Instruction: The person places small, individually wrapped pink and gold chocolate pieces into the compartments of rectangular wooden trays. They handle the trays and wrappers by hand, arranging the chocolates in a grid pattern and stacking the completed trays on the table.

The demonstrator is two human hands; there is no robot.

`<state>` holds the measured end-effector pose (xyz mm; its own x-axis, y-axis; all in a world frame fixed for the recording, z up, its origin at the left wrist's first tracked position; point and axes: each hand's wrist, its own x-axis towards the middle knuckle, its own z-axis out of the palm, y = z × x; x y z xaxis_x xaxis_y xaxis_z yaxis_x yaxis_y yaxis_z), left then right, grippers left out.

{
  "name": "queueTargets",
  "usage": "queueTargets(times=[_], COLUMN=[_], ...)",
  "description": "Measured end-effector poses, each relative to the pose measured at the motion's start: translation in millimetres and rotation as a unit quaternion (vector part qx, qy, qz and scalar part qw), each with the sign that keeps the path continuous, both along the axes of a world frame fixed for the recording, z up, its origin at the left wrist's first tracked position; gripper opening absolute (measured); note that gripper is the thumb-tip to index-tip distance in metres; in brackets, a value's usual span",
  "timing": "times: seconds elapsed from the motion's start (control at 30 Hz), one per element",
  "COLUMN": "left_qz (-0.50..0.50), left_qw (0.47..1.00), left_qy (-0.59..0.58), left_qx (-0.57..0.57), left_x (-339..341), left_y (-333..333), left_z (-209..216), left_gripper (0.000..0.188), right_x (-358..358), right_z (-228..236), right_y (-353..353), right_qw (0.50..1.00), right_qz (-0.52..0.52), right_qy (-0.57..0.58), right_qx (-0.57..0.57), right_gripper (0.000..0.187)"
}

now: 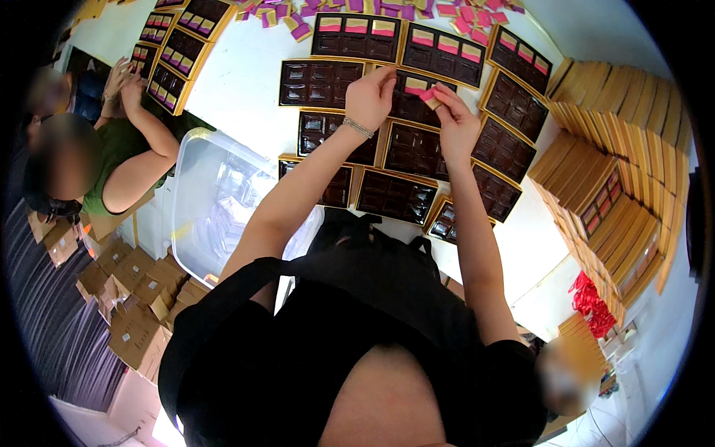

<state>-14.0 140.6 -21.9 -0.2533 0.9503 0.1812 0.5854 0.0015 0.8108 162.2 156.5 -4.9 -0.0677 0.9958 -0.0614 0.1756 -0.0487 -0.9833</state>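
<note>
A dark brown tray with moulded compartments and a gold border (418, 115) lies in front of me among similar trays. One pink-and-gold wrapped piece (415, 84) sits in its top row. My right hand (458, 123) pinches another pink-and-gold piece (430, 99) between thumb and fingers over the right of that row. My left hand (368, 98), with a bracelet at the wrist, is bent with fingers drawn together at the tray's upper left corner; anything between its fingertips is hidden. Three pink-and-gold pieces fill the top row of a tray (356, 48) farther away.
Loose purple and gold pieces (301, 30) and pink pieces (467, 16) lie along the far edge. Stacked gold-edged trays (618, 112) stand at right, near red ribbon (592, 302). A clear plastic bin (195, 179) is at left, beside a co-worker in green (123, 160) and cardboard boxes (141, 335).
</note>
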Motion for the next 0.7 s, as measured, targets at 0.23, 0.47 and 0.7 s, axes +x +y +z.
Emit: queueTargets(times=[0.23,0.47,0.7], left_qz=[0.069,0.115,0.107], left_qw=[0.9,0.96,0.952], left_qy=[-0.363,-0.212,-0.241], left_qx=[-0.233,-0.145,-0.154], left_x=[-25,-58,-63], left_y=[4,24,24], left_z=[17,-3,-6], left_gripper=[0.015,0.016,0.015], right_x=[-26,-55,-49], right_z=[-10,-15,-37], right_y=[0,28,98], right_qw=[0.993,0.963,0.823], right_qz=[0.032,0.164,0.444], right_qy=[-0.084,-0.103,-0.196], right_qx=[0.077,0.187,0.296], right_gripper=[0.02,0.015,0.032])
